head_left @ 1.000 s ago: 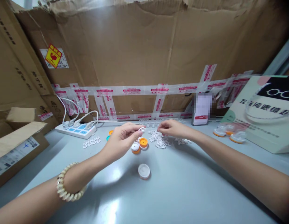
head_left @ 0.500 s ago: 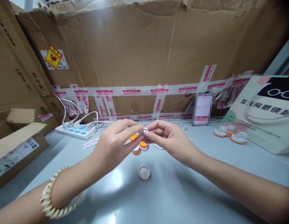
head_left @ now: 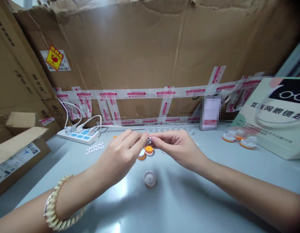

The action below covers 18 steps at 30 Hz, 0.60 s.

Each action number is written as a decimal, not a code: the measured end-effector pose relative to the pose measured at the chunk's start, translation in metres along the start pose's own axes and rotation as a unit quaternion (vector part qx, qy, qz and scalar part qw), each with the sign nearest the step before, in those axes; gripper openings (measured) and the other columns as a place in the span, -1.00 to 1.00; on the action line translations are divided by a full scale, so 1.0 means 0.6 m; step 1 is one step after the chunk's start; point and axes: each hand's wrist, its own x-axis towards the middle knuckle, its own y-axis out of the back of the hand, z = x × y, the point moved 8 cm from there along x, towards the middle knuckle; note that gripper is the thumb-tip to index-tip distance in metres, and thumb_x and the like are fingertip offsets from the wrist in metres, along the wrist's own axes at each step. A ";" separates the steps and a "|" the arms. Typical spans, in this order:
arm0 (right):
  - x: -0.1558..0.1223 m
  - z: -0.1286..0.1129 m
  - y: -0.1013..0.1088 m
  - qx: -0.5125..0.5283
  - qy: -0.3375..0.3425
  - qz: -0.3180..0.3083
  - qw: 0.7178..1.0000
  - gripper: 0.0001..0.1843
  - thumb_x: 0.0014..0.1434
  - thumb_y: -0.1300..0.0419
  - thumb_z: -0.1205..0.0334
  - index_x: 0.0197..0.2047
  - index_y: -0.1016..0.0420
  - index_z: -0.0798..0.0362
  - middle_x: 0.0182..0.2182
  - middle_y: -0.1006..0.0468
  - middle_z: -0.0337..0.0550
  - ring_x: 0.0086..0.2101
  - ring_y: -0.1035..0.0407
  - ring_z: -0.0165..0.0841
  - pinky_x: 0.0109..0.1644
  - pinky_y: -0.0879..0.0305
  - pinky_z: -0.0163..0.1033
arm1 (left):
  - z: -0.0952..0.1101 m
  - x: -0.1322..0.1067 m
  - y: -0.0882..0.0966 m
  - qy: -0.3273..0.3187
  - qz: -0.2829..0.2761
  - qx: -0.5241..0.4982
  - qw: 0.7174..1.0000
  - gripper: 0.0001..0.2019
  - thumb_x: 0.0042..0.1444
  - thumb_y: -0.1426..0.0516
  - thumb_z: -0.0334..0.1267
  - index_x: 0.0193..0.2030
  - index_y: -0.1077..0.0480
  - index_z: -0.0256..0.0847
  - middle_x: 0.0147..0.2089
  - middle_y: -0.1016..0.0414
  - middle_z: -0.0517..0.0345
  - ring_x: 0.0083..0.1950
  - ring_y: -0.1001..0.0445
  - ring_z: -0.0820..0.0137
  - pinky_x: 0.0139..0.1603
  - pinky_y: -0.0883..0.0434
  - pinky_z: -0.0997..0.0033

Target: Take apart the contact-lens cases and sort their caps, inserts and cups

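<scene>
My left hand (head_left: 125,149) and my right hand (head_left: 179,145) meet over the middle of the table, fingertips pinched together on a small white plastic piece (head_left: 149,140). Dark gaps show in the piece, and fingers cover much of it. Behind and below the hands are orange-and-white round parts (head_left: 149,150), partly hidden by my left hand. Nearer to me stands a round cup-like white part (head_left: 149,179) with an orange edge at its base, touched by neither hand.
At the left are a power strip (head_left: 78,136) with plugs, small white pieces (head_left: 95,148) and an opened carton (head_left: 19,152). Clear round parts (head_left: 169,127) line the back. To the right are a phone (head_left: 211,113), orange-and-white assemblies (head_left: 248,142) and a paper bag (head_left: 273,129).
Both hands have dropped slightly, and the white piece between them has turned to show dark gaps. The clear parts at the back show more now.
</scene>
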 end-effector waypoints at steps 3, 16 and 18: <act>-0.002 0.001 0.002 -0.007 -0.003 0.017 1.000 -0.76 -0.02 -0.21 0.13 -0.28 -0.60 0.02 -0.47 -0.59 -0.18 -0.39 -0.46 -0.31 -0.35 -0.40 -0.22 | 0.005 -0.001 0.000 -0.007 0.007 -0.006 1.000 -0.80 0.12 0.00 -0.53 -0.14 -0.34 -0.32 -0.34 -0.46 0.05 -0.39 -0.35 0.42 -0.39 -0.33 0.45; 0.005 0.029 0.010 0.047 -0.050 0.042 0.997 -0.76 -0.16 -0.32 0.12 -0.40 -0.61 0.07 -0.57 -0.56 -0.17 -0.49 -0.42 -0.36 -0.37 -0.38 -0.22 | 0.005 -0.008 -0.014 -0.014 0.021 -0.030 0.999 -0.79 0.12 0.01 -0.53 -0.13 -0.31 -0.31 -0.35 -0.47 0.07 -0.41 -0.35 0.43 -0.39 -0.34 0.44; 0.006 0.033 0.010 0.057 -0.052 0.037 0.996 -0.73 -0.18 -0.33 0.09 -0.39 -0.61 0.07 -0.58 -0.55 -0.17 -0.48 -0.43 -0.35 -0.35 -0.38 -0.20 | 0.004 -0.009 -0.015 -0.014 0.024 -0.029 0.999 -0.81 0.12 -0.01 -0.52 -0.14 -0.32 -0.30 -0.35 -0.46 0.09 -0.41 -0.35 0.44 -0.38 -0.34 0.45</act>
